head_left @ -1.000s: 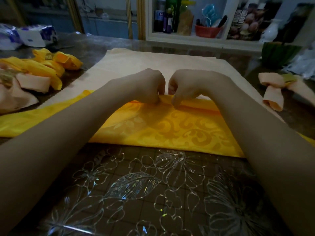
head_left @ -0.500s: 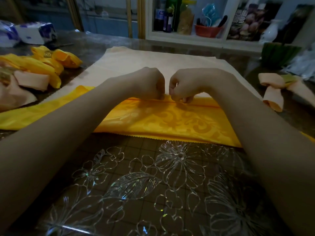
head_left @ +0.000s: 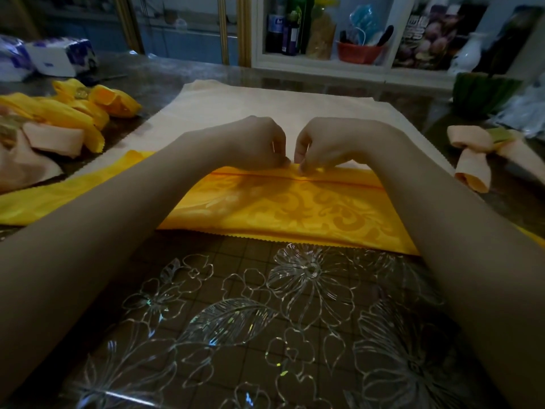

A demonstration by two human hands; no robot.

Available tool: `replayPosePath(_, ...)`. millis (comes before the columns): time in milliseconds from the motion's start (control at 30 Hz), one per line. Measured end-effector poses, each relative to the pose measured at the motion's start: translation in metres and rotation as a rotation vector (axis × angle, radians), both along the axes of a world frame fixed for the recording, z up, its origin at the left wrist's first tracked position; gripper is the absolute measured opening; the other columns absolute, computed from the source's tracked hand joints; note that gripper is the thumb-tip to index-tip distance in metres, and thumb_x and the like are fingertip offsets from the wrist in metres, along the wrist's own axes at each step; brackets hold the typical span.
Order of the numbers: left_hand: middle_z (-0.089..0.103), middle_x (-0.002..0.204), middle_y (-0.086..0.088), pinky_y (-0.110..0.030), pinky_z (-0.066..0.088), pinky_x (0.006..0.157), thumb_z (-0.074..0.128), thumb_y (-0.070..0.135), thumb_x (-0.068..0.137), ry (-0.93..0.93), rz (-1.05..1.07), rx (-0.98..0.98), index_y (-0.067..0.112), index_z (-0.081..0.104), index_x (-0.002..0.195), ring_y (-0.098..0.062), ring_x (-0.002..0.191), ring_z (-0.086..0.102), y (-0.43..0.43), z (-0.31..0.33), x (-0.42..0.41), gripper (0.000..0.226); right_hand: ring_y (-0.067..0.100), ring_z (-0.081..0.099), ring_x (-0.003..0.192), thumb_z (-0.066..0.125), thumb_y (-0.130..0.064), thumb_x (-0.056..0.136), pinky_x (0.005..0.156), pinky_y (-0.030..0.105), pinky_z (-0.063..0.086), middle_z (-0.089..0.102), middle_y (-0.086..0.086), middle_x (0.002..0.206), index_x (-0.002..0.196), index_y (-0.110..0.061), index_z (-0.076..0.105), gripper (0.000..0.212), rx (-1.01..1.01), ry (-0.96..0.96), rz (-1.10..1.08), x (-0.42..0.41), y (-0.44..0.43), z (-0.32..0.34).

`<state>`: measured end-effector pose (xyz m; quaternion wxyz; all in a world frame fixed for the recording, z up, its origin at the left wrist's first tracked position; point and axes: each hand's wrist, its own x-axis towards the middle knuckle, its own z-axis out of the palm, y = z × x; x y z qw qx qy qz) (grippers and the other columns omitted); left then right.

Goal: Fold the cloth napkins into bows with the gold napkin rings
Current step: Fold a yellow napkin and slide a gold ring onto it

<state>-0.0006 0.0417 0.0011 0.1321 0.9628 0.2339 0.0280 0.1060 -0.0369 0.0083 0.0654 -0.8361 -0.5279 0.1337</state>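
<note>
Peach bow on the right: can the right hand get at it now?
Probably yes: the peach bow lies on bare table beside the right hand, nothing between, but that hand now pinches the yellow napkin.

A flower-patterned tabletop [head_left: 265, 335] carries tissue packs [head_left: 59, 56] at far left; the white shelf [head_left: 324, 65] behind holds bottles [head_left: 283, 25], a red bowl [head_left: 358, 52] and a vase [head_left: 466, 56]
</note>
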Motion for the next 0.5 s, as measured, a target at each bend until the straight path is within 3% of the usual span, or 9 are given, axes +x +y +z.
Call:
replayPosePath(167,0.058,0.112,-0.006,-0.025,0.044,0.085,0.061,0.017,0.088,0.019,0.015,-0.031,0.010,0.059,0.116,-0.021,0.102,0.055,0.002,0.002,0.001,0.028,0.014,0.049,0.073,0.066,-0.012,0.082,0.062,0.023,0.042,0.051,0.000,0.084,0.096,-0.016,0.054,0.019,-0.036,-0.040,0.051,-0.006,0.001,0.002)
replayPosePath(300,0.055,0.109,-0.003,-0.027,0.046,0.084,0.065,0.018,0.086,0.042,-0.002,-0.043,0.012,0.058,0.119,-0.020,0.100,0.055,0.000,0.002,0.001,0.035,0.013,0.049,0.070,0.067,-0.013,0.081,0.055,0.021,0.040,0.050,0.001,0.082,0.086,-0.017,0.050,0.018,-0.089,-0.073,0.078,-0.010,0.001,0.004)
replayPosePath(500,0.052,0.096,0.003,-0.025,0.045,0.080,0.067,0.021,0.085,0.080,-0.019,-0.040,0.014,0.059,0.112,-0.016,0.091,0.052,-0.005,0.002,0.000,0.029,0.013,0.058,0.069,0.059,-0.009,0.088,0.058,0.021,0.051,0.059,0.005,0.086,0.091,-0.012,0.057,0.004,-0.180,0.176,0.045,-0.007,-0.005,0.018)
